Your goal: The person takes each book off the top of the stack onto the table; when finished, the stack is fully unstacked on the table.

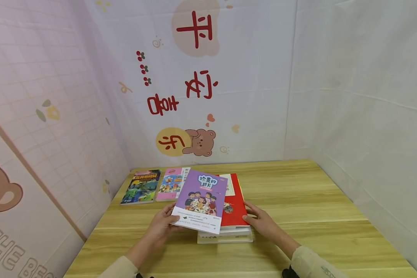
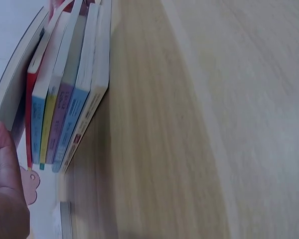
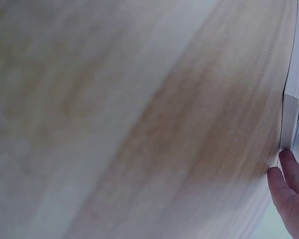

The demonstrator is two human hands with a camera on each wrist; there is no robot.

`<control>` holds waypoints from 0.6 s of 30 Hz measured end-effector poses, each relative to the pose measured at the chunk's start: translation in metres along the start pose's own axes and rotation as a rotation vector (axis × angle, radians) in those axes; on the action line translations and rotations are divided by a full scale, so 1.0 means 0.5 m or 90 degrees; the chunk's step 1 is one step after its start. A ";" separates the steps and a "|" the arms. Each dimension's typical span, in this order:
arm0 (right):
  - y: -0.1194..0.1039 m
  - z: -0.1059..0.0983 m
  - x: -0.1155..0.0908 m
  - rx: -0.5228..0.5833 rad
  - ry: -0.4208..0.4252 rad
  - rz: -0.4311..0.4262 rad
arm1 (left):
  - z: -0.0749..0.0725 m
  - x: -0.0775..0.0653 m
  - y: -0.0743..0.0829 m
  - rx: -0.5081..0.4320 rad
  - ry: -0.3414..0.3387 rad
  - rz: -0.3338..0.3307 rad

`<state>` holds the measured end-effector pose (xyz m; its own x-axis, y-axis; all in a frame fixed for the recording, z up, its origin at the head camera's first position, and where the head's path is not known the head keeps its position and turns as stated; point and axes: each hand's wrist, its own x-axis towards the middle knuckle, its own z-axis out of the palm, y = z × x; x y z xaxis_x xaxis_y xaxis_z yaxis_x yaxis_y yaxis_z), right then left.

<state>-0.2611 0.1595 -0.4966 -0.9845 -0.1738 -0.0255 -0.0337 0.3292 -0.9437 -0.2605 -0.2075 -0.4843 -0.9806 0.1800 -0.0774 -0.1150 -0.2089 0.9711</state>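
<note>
My left hand (image 1: 162, 224) grips a purple-covered book (image 1: 203, 195) by its lower left corner, thumb on the cover and the other fingers beneath. The book is tilted and overlaps a red book (image 1: 235, 212) that tops a stack of several books (image 1: 226, 238). In the left wrist view a gap shows between the purple book and the stack, whose spines (image 2: 62, 119) are blue, yellow, purple and white. At the stack's right side my right hand (image 1: 265, 226) touches the books, with its fingertips (image 3: 285, 155) against the page edges in the right wrist view.
Two books lie flat side by side at the back left of the wooden table (image 1: 292, 200): one with a dark green and blue cover (image 1: 141, 187), one pink (image 1: 168, 187). White printed cloth walls (image 1: 253, 96) stand behind and at both sides.
</note>
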 end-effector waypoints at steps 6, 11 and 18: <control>-0.002 0.000 0.000 0.001 -0.007 -0.007 | -0.038 -0.010 0.016 -0.005 0.043 0.001; 0.000 0.000 0.000 0.007 -0.008 -0.006 | -0.072 -0.026 0.031 -0.015 0.084 -0.006; 0.003 0.000 0.001 0.005 -0.005 -0.006 | -0.129 -0.053 0.045 0.011 0.110 -0.013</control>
<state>-0.2618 0.1600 -0.4978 -0.9826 -0.1846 -0.0185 -0.0422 0.3194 -0.9467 -0.2472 -0.2789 -0.4747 -0.9910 0.0153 -0.1332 -0.1337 -0.1897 0.9727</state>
